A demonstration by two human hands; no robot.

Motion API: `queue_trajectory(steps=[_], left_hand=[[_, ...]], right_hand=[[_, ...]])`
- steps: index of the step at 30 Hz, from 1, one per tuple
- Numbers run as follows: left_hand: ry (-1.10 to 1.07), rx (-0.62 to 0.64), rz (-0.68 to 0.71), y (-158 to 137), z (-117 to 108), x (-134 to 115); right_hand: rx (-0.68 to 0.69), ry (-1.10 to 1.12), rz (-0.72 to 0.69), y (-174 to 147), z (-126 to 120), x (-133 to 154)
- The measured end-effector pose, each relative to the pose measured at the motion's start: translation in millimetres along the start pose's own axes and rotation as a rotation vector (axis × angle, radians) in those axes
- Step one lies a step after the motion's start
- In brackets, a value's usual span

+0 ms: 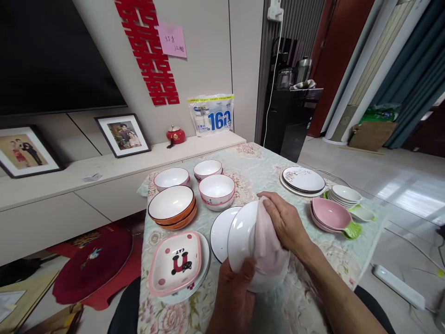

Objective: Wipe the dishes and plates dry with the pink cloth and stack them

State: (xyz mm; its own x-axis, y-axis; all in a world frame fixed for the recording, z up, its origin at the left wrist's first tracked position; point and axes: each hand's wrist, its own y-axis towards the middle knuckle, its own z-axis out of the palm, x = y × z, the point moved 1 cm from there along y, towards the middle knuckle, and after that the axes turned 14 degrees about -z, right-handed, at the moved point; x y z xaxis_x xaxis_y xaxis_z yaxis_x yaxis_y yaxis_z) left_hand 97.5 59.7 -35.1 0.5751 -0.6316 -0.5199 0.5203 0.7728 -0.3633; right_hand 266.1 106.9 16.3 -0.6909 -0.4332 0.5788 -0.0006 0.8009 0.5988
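Observation:
My left hand [237, 287] grips the lower edge of a white plate [240, 232], thumb on its face. The plate is held tilted above the table. My right hand [287, 220] is closed on a pale pink cloth [268, 248] and presses it against the plate's right side, covering much of that side. Just left of the held plate, a white plate with a dark rim [218, 234] lies on the tablecloth, partly hidden by it. Further left sits a square pink-rimmed cat dish [176, 264] on top of round plates [205, 273].
Orange bowls [172, 206] and red-rimmed bowls [217, 190] stand at the table's back left. Right of my hands are dark-rimmed plates [302, 178], small white bowls [346, 195] and pink leaf-handled dishes [330, 214]. A power strip [399, 285] lies on the floor at right.

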Motion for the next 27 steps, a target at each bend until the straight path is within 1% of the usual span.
queue_trajectory(steps=[3,7,8,10,13,16,19,22,24,27], left_hand=[[-0.052,-0.05,0.089,0.8,2.5,-8.9],[-0.15,-0.116,0.213,1.9,10.0,-15.8],[-0.155,-0.116,0.218,1.9,10.9,-15.7],[-0.151,-0.095,0.196,1.5,11.3,-14.0],[-0.124,-0.019,0.115,-0.2,9.9,-12.4],[-0.126,0.039,0.045,-1.9,8.8,-15.5],[-0.127,0.031,-0.026,-3.3,8.3,-18.9],[-0.055,0.035,-0.096,-4.5,8.1,-17.7],[-0.001,0.029,-0.118,-5.3,8.6,-14.8],[0.05,-0.014,-0.103,-6.8,12.2,-9.9]], right_hand=[[-0.054,0.162,0.193,-1.9,3.4,-11.5],[-0.166,0.599,0.406,-5.3,19.6,-15.2],[-0.192,0.666,0.443,-5.9,23.3,-15.5],[-0.221,0.708,0.472,-5.8,26.7,-17.1],[-0.227,0.684,0.458,-2.3,19.8,-22.4],[-0.159,0.587,0.398,2.7,4.5,-27.5],[-0.036,0.452,0.294,5.8,-9.1,-27.9],[0.067,0.336,0.168,6.3,-16.5,-24.0],[0.111,0.238,0.082,5.9,-18.1,-19.6],[0.148,0.025,-0.001,4.7,-14.8,-8.6]])
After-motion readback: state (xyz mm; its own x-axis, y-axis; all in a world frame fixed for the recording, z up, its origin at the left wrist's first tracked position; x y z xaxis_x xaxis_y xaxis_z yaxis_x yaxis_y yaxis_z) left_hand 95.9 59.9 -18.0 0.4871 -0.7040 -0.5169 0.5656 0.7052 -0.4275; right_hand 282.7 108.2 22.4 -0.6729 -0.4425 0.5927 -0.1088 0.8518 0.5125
